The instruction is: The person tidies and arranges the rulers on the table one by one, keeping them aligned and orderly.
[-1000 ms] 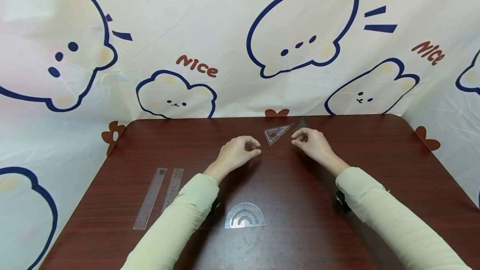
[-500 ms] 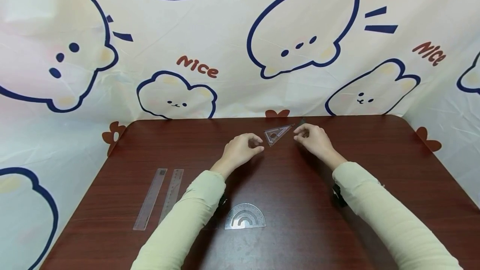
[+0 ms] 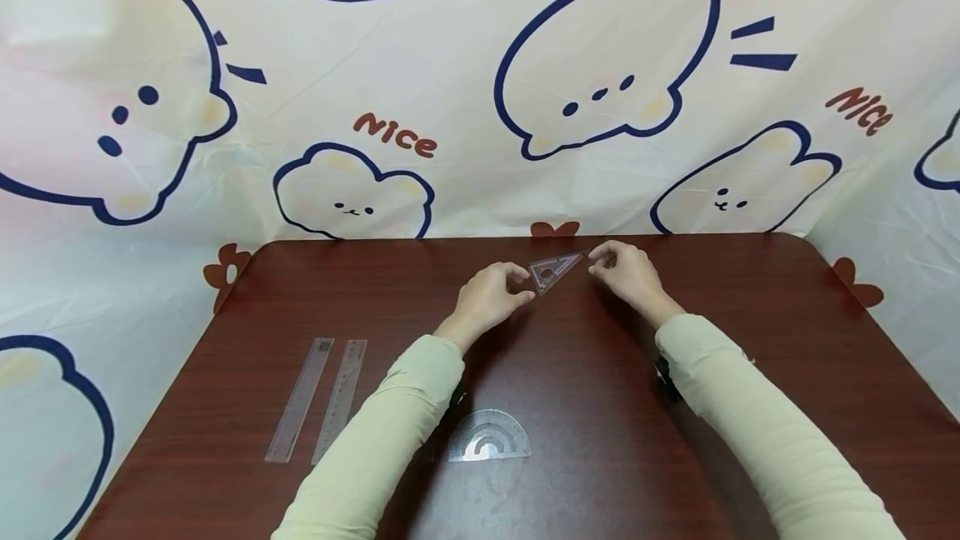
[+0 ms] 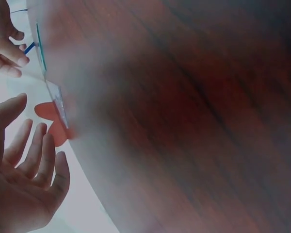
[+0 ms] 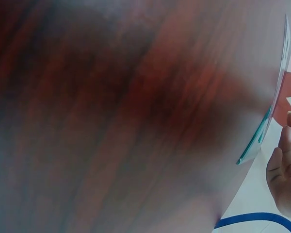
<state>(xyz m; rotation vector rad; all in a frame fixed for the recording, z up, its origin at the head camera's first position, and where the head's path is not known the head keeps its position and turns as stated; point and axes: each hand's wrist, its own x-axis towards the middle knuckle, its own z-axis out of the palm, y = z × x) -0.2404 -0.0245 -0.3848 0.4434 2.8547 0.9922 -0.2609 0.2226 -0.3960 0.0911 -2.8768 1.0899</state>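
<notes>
Left hand (image 3: 489,297) and right hand (image 3: 626,275) reach forward, fingers parted, flanking a clear set square (image 3: 557,267)

On the table (image 3: 600,440), from the protractor (image 3: 489,437): two rulers (image 3: 300,401) side by side at nine o'clock, one set square (image 3: 555,267) at one — left hand (image 3: 491,294) at its eight o'clock, right hand (image 3: 625,272) at its three, second set square (image 5: 255,139) beside it.

ok so my left hand (image 3: 491,296) crept up right beside the clear triangle (image 3: 557,267), my right hand (image 3: 628,273) edged forward and now hides the green triangle (image 5: 254,137) in the head view, plus more inner ruler (image 3: 341,392) shows
</notes>
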